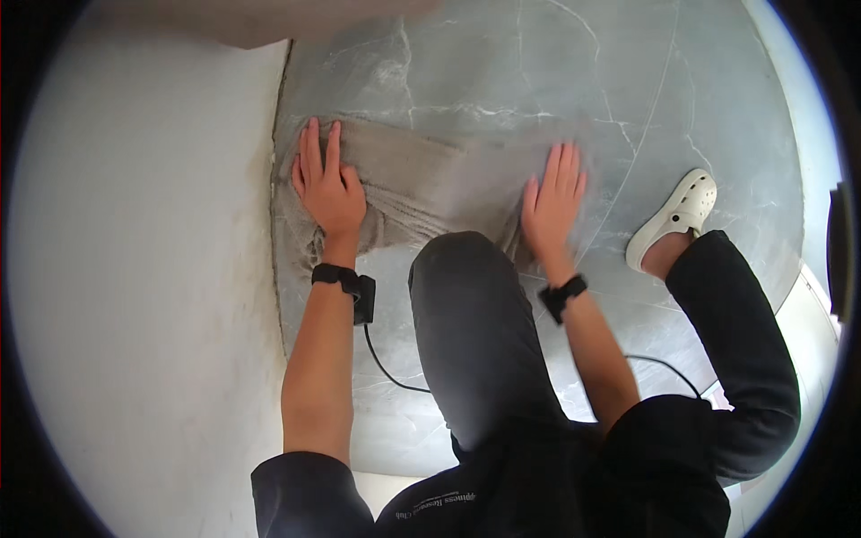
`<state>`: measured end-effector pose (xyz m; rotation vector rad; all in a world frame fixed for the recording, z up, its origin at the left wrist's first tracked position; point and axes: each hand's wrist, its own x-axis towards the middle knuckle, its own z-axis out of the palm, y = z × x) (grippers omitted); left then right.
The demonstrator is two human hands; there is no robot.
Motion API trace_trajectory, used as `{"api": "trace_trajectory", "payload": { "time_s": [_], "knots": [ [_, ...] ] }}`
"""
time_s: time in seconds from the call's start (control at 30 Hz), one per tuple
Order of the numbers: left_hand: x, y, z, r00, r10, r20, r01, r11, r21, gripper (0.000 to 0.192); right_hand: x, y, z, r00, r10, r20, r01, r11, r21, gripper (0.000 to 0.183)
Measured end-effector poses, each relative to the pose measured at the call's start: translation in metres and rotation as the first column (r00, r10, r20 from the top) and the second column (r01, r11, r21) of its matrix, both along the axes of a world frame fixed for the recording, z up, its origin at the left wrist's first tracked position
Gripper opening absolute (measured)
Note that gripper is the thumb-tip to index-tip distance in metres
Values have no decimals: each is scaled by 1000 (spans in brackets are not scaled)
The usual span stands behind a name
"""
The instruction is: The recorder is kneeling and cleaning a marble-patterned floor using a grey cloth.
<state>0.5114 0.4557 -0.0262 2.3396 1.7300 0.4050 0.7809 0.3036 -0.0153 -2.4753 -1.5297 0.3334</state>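
Observation:
A grey-brown towel (414, 165) lies spread on the grey, white-veined floor (498, 60), its near side bunched into folds. My left hand (331, 195) presses flat on the towel's left end, close to the foot of the wall, with the fingers apart. On the right end rests my right hand (555, 205), palm down, thumb held away from the fingers and slightly blurred. Neither hand grips the cloth. The towel's surface under both palms is hidden.
A white wall (155, 235) with brownish stains rises on the left. My knee (471, 289) is just behind the towel; my foot in an off-white clog (672, 215) stands to the right. Black cables (383, 373) trail from the wrist straps. A blurred brown object (269, 20) juts in overhead.

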Motion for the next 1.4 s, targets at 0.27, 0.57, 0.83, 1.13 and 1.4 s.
{"api": "trace_trajectory", "payload": {
  "time_s": [0.27, 0.57, 0.83, 1.13, 1.4],
  "knots": [
    [3, 4, 4, 999, -5, 41, 5, 1000, -1, 59, 20, 72, -7, 995, 65, 73, -71, 993, 95, 63],
    [6, 2, -1, 1000, 9, 26, -9, 1000, -3, 57, -23, -77, 5, 1000, -2, -15, 0, 987, -162, 67],
    [10, 5, 1, 1000, 12, 28, -12, 1000, -16, 57, 33, 112, -12, 987, 77, 141, -92, 990, 105, 62],
    [3, 0, 0, 999, 23, 39, -22, 999, -31, 59, -32, -73, 5, 982, 173, -72, -182, 972, -151, 67],
    [-1, 0, 4, 999, 27, 24, -25, 998, -63, 60, 10, 55, -8, 998, 12, 68, -14, 999, 37, 60]
  ]
}}
